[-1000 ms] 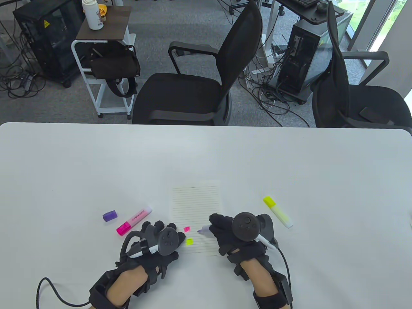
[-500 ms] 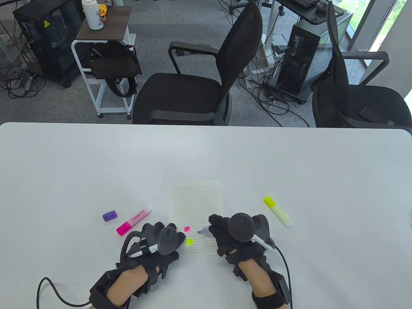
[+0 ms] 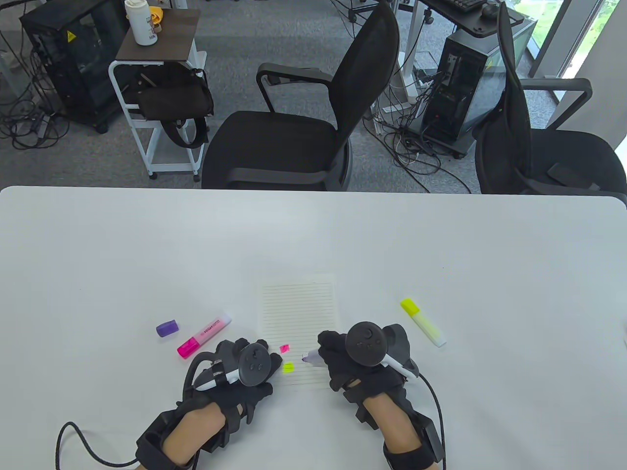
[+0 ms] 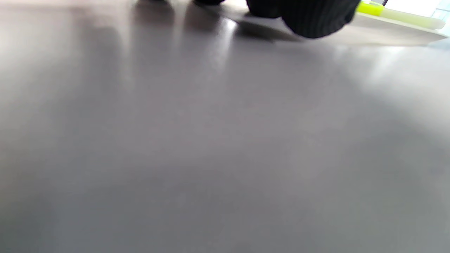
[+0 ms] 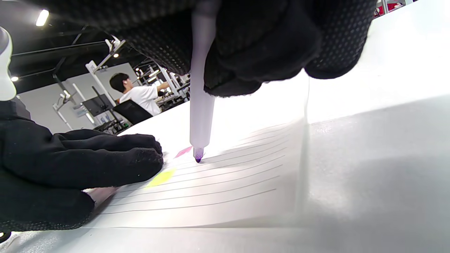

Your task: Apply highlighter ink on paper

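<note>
Pinching the purple highlighter (image 5: 201, 105), your right hand (image 3: 350, 362) touches its tip to the lined paper (image 3: 299, 313) while your left hand's (image 3: 240, 364) flat fingers (image 5: 116, 158) press the sheet's left edge.

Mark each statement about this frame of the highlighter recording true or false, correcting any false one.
1. The right hand grips the purple highlighter with its tip at the lined paper. True.
2. The purple cap is on the highlighter. False: it lies on the table, left of the pink highlighter.
3. The left hand rests on the paper's left edge. True.
4. The paper bears no ink. False: it shows a pink mark and a yellow mark.
5. The yellow highlighter lies left of the paper. False: it lies to the right.
</note>
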